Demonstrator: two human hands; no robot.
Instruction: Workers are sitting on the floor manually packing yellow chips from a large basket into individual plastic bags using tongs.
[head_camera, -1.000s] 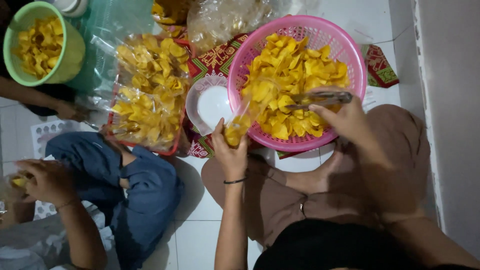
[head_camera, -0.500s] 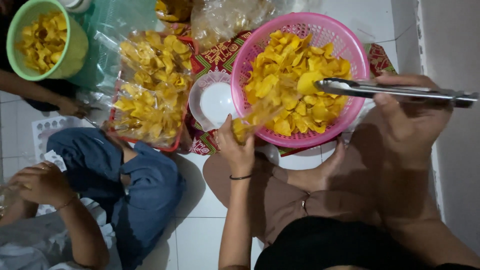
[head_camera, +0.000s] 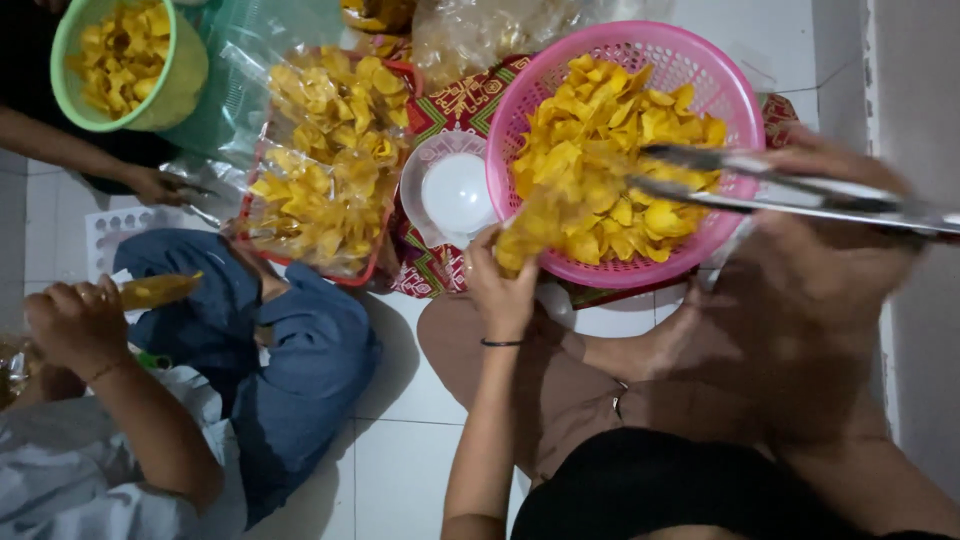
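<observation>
Left hand (head_camera: 500, 290): your fingers are clenching a small bag of chips (head_camera: 535, 230) at the pink basket (head_camera: 520, 110) rim.
Right hand (head_camera: 830, 230): blurred, seemingly grasping metal tongs (head_camera: 790, 185) over the basket.
Risk: chips may be spilling onto the floor if the bag mouth sags.

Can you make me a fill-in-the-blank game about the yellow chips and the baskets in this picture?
1. The right hand holds a pair of metal ____ over the chips.
2. The big basket full of yellow chips is coloured ____.
3. The left hand holds a small clear ____ of chips at the basket's edge.
4. The bowl of chips at the top left is coloured ____.

Missing words: tongs; pink; bag; green
</observation>
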